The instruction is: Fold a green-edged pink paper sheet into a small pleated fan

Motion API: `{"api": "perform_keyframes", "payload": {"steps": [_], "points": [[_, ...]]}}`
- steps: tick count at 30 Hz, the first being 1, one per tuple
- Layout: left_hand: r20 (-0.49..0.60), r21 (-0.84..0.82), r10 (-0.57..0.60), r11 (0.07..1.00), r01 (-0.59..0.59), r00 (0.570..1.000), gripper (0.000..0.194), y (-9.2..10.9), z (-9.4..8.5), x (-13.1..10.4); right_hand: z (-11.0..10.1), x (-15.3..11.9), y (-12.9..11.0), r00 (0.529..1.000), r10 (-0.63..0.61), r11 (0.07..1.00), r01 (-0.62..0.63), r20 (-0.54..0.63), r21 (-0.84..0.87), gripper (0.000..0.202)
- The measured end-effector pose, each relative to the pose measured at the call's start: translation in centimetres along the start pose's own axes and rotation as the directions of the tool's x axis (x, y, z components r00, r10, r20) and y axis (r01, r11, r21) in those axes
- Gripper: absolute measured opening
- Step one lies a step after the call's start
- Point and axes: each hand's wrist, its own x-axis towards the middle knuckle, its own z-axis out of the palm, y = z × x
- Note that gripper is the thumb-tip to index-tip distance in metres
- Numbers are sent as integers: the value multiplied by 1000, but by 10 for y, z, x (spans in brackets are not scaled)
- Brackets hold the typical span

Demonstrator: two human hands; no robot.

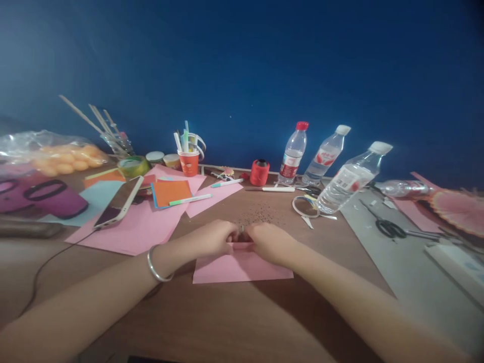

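A sheet of pink paper (242, 266) lies on the brown table in front of me, its far edge folded up into a narrow strip. My left hand (219, 237) grips the left part of that fold, fingers curled in. On the right part of the same fold, my right hand (266, 242) is closed with its fingertips near the left ones. Both hands partly hide the far edge of the sheet. Small dark specks (260, 214) are scattered on the table just beyond my hands. A silver bangle (151, 264) circles my left wrist.
Left lie a phone (119, 201) with a cable, orange paper squares (172, 193) and larger pink sheets (132, 232). A red paper cup (189, 164) of pens stands behind. Several water bottles (350, 179), a tape roll (305, 206) and black-handled scissors (390, 228) are on the right.
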Motion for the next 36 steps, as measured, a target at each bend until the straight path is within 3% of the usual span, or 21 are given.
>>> {"api": "perform_keyframes", "payload": {"steps": [4, 8, 12, 17, 20, 22, 26, 28, 31, 33, 36], "points": [[-30, 28, -3, 1000, 4, 1000, 6, -2, 6, 5, 6, 4, 7, 995, -63, 998, 65, -73, 27, 2], [-210, 90, -10, 995, 29, 978, 2, 3, 9, 4, 9, 3, 15, 968, -48, 999, 49, -245, 0, 7], [-434, 220, 66, 975, 35, 899, 15, 17, 2, -6, 2, -4, 19, 890, -81, 994, 43, -449, -96, 23], [-532, 374, 187, 927, 31, 826, 21, 28, -2, -18, -8, -12, 13, 783, -196, 976, 95, -590, -198, 28], [-539, 422, 235, 906, 18, 809, 23, 32, 1, -20, -8, -14, 7, 666, -304, 951, 177, -681, -252, 19], [-530, 444, 267, 896, -5, 805, 24, 32, 1, -20, -7, -13, 6, 633, -339, 940, 210, -696, -267, 15], [-536, 358, 213, 934, -9, 817, 19, 27, -10, -22, -13, -12, 17, 655, -307, 951, 180, -691, -253, 11], [-543, 312, 158, 950, 23, 825, 17, 22, -19, -23, -19, -13, 25, 645, -300, 952, 152, -703, -267, 12], [-557, 390, 174, 918, 71, 812, 19, 16, -23, -25, -23, -15, 34, 611, -344, 927, 101, -713, -360, 13], [-498, 512, 243, 857, 56, 833, 21, 12, -14, -25, -18, -17, 37, 605, -416, 886, 99, -679, -454, 14], [-321, 629, 304, 777, -39, 897, 21, 6, 12, -27, 2, -23, 42, 663, -529, 812, 214, -530, -544, 22]]}}
